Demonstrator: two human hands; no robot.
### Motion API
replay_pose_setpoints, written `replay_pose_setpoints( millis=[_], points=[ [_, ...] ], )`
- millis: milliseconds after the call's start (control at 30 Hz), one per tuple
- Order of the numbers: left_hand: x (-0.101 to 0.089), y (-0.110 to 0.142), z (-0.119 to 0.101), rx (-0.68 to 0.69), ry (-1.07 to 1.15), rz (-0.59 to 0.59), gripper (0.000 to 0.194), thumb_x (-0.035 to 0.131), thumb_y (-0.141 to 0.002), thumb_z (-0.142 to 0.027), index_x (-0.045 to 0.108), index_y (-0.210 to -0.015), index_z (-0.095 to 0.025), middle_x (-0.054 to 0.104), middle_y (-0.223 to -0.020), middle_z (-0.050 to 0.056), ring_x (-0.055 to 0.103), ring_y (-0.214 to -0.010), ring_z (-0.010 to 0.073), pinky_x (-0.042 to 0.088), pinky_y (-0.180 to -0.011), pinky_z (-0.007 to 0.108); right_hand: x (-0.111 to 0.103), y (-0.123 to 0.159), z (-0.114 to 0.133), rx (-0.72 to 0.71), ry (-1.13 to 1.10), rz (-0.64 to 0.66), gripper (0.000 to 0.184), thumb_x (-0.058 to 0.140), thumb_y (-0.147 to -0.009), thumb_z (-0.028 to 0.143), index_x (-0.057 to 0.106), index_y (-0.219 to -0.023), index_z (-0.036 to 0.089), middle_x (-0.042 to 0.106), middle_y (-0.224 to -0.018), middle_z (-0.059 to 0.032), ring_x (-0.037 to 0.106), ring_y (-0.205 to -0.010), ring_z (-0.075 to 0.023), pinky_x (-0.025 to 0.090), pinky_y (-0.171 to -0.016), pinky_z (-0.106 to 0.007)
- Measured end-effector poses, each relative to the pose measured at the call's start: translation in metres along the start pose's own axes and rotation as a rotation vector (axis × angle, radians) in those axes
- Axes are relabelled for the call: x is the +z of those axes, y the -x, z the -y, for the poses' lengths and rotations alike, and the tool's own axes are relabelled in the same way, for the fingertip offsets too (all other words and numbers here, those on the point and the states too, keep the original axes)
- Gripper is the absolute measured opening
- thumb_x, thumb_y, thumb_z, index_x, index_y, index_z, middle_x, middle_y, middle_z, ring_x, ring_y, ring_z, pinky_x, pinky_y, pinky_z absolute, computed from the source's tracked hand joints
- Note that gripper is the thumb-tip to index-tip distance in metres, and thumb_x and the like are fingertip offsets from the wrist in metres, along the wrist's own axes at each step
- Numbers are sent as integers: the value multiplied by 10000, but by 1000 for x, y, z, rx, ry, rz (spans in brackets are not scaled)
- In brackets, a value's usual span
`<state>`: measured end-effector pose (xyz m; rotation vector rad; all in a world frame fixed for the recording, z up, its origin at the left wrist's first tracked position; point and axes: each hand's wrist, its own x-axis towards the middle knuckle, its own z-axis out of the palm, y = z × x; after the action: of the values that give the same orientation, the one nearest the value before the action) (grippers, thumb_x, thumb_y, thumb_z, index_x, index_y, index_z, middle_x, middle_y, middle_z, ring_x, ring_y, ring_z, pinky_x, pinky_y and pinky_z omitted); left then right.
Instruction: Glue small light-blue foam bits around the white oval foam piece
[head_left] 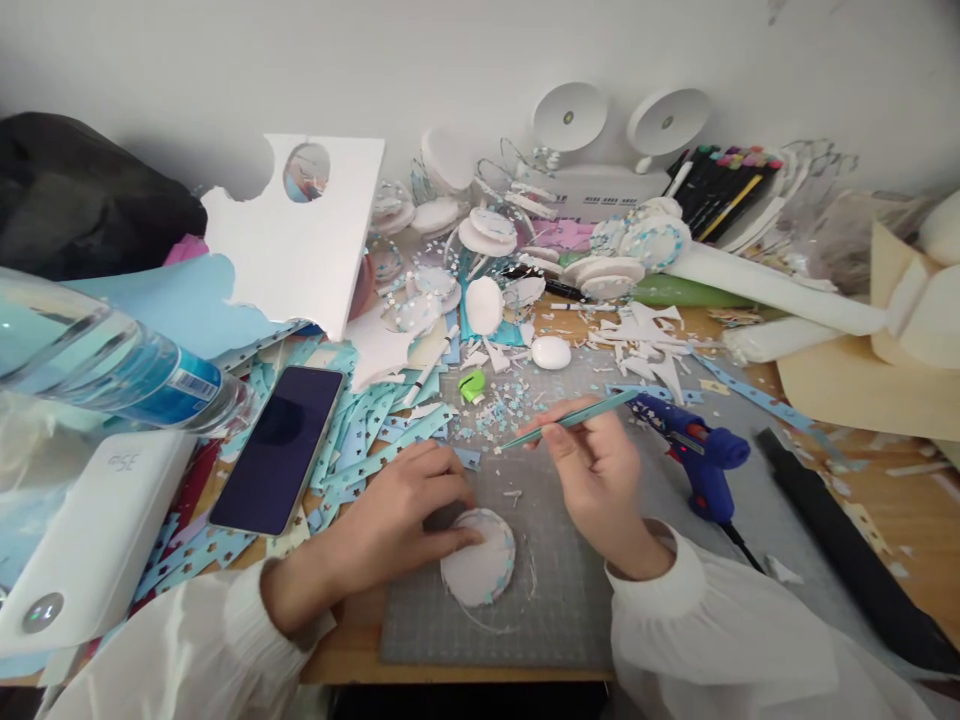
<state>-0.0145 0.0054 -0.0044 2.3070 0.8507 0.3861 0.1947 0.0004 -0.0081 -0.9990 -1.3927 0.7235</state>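
Observation:
My left hand (405,505) lies with curled fingers on a white foam disc (480,562) edged with pale blue bits, pressing it onto the grey cutting mat (555,600). My right hand (596,470) pinches a thin teal stick tool (570,418), which points left and slightly down toward a scatter of tiny blue and white paper bits (499,405). A loose thin wire loop lies around the disc.
A blue glue gun (697,450) lies right of my right hand. A dark phone (281,445) and white power bank (90,540) lie left, with a water bottle (112,370) above. Foam board (300,235), foam discs, markers (731,180) and blue paper strips crowd the back.

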Motion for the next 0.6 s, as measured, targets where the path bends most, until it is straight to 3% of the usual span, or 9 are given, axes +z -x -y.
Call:
replay_pose_setpoints(
  millis=[133,300,600],
  points=[
    [0,1,-5,-95,222,-49,129,595,-900,-298,616,-940,-178,584,-976,51,539,-918,175,429,-792,279,-1,0,1,40,-72,-46,38,550,-921,207,582,-907,222,681,-755,-14,651,-666,-145,553,-595,-287],
    [2,2,-9,-259,490,-79,174,514,-948,-330,579,-1003,-178,615,-854,11,537,-716,114,421,-624,216,-1,5,1,102,-174,-56,41,541,-932,240,575,-914,224,653,-779,-17,640,-723,-153,544,-617,-298],
    [1,0,-11,-371,940,-76,253,691,-833,-259,631,-1068,-187,669,-982,28,623,-850,126,498,-721,203,5,12,11,99,-129,4,35,536,-923,212,566,-905,215,618,-790,-14,607,-692,-124,534,-602,-262]
  ],
)
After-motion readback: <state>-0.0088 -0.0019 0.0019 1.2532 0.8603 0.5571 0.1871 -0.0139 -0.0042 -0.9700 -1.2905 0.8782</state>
